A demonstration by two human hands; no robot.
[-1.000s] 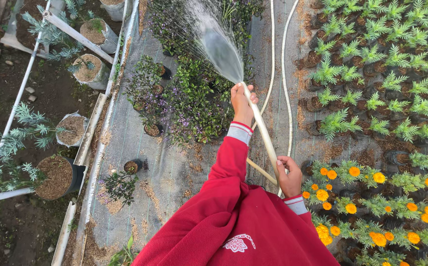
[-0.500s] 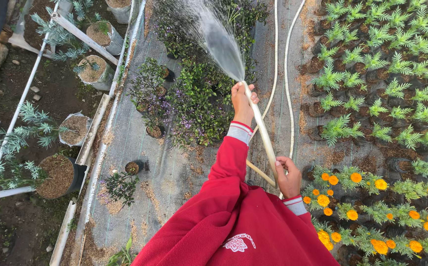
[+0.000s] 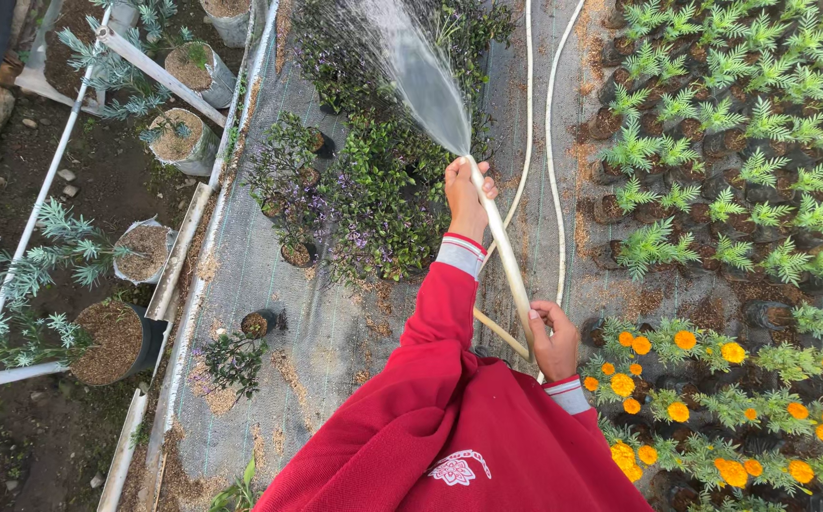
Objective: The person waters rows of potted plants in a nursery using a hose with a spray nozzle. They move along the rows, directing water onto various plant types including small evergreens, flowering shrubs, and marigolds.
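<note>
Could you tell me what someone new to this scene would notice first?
A fan of water sprays from the cream hose onto dark purple-flowered potted plants at upper centre. The left hand pinches the hose end and the right hand grips it lower down. Orange marigolds fill the lower right.

Observed change is slight. The left hand (image 3: 466,194), closed round the end of the cream hose (image 3: 504,256), now sits a little lower and nearer the middle of the ground sheet (image 3: 316,332) than one second ago, with the red sleeve (image 3: 444,303) drawn back with it. The water spray (image 3: 411,66) has swung with the hose end: earlier its fan fell across the top of the purple-flowered shrubs (image 3: 373,199), now it reaches further toward the sheet's far edge and spreads wider. The right hand (image 3: 555,339), gripping the hose lower down, has shifted marginally toward the orange marigolds (image 3: 686,379).
</note>
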